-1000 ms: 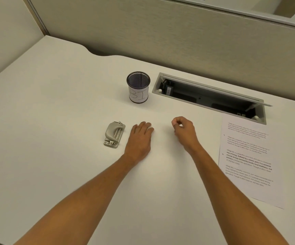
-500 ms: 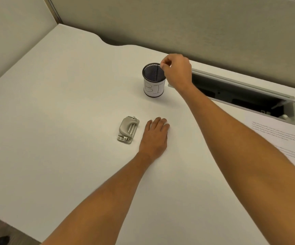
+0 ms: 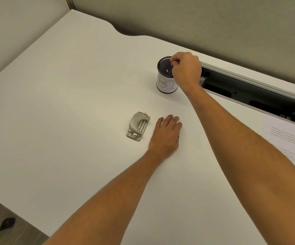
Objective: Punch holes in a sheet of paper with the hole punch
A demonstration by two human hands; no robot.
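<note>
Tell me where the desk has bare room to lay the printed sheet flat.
Bare desk lies left of the hole punch, out to the left and near edges. It is crowded on the right: left hand, right hand over the mesh cup, cable tray, printed sheet.

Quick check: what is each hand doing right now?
Left hand: open, flat on the desk.
Right hand: fingers pinched over the mesh cup; cannot tell if holding anything.

The punch [image 3: 138, 126] is a small grey-beige metal one lying flat on the white desk [image 3: 72, 121], handle down, its long axis running away and slightly right. The printed sheet [image 3: 288, 138] lies flat at the right edge, well apart from it.
</note>
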